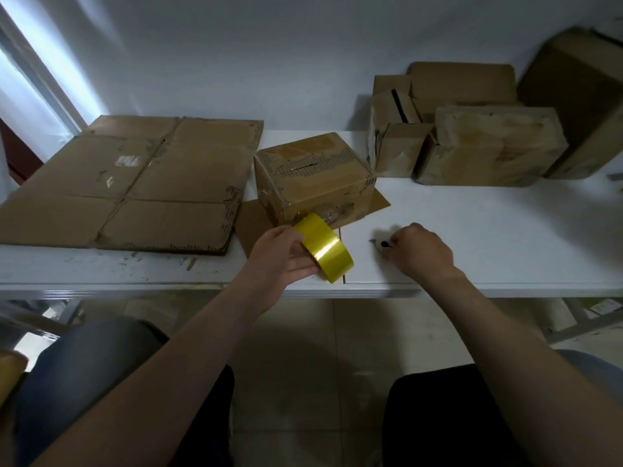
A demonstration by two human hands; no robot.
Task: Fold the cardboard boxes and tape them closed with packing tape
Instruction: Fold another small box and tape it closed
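Now left hand (286, 256) grips glossy yellow tape roll (325, 249); right hand (421, 252) pinches dark tool (383, 244).

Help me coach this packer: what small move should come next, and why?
Probably bring the right hand, gripping a small tool, to the yellow tape roll to cut the tape: the left hand holds the roll at the near bottom edge of the folded box.

Wall (236, 45): plain white, behind the table.
Table (488, 230): white top, dark scuffs near left front edge, narrow seam at centre.
Window frame (40, 79): white, upper left, slanted in this view.
Light: bright daylight at upper left, dim elsewhere.
Floor (303, 348): pale tiles, shadowed under table.
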